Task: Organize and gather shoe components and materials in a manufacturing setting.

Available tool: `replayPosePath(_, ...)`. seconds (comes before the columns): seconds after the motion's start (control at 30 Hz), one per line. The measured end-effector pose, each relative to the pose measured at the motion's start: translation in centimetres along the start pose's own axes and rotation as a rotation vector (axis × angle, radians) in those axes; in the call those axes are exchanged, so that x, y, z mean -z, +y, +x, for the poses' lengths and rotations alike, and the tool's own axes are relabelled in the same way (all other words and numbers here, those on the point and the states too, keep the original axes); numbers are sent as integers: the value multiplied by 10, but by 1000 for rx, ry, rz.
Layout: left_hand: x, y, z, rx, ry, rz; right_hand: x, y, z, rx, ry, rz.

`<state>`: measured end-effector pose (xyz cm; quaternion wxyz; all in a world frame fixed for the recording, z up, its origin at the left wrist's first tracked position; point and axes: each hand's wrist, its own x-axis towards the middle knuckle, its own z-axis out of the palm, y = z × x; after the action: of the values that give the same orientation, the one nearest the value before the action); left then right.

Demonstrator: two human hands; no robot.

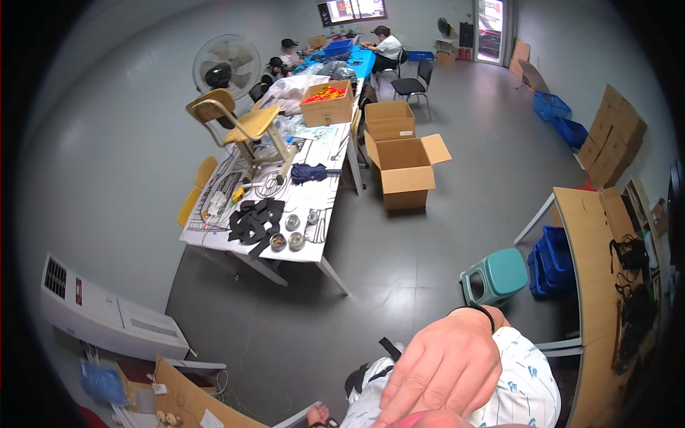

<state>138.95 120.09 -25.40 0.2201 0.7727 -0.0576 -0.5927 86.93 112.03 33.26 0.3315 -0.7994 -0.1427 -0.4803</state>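
My right hand (444, 367) looms close at the lower middle-right, back upward, with a black band on its wrist. Its fingers are stretched out, side by side, and slant down to the left; their tips run toward the lower edge. A pink patch (432, 421) shows just under it, too little to name. White patterned clothing (524, 378) lies behind the hand. My left hand (318, 415) is small at the bottom edge, near a table corner, with a dark band at the wrist. Its fingers are too unclear to read.
A teal stool (496, 277) stands ahead, beside stacked blue crates (551, 262) and a wooden table (589, 285). Further off are cardboard boxes (407, 171) and a white table (314, 207) bearing black strips, metal tins and a chair. Several people sit at the far end.
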Motion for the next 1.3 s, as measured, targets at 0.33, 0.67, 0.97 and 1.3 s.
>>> replayPosePath(0.33,-254,201,-47,-223,-360,673,120,-4,-111,-369,655,-1569)
replayPosePath(0.67,-432,300,-40,-354,-532,1293,243,12,-307,-831,1160,449)
replayPosePath(0.97,-688,384,9,-666,-574,1539,167,-53,-563,-619,2712,131)
replayPosePath(1.3,-923,340,-104,-426,-585,1256,187,-175,-734,-897,3036,113)
